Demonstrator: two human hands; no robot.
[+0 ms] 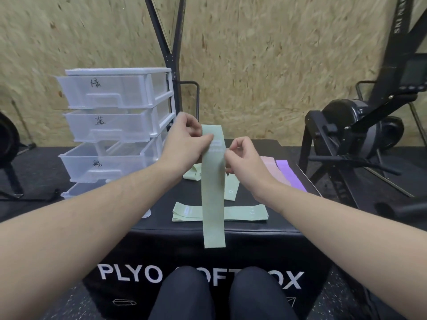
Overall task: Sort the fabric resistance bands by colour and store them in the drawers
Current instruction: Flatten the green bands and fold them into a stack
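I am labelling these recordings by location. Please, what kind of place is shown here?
Probably a gym or home training room. The bands lie on a black plyo soft box, a black air-bike-like exercise machine stands at right, and the floor looks like dark rubber matting.

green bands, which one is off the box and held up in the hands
The long green band hanging upright, pinched near its top by both hands. The other green bands lie flat on the black box.

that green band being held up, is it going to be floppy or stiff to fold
Probably floppy: the green band hangs straight down from where the left hand and right hand pinch its top. It likely folds flat easily, since the folded green band on the black box lies in flat layers. It seems light, as fingertip pinches hold it.
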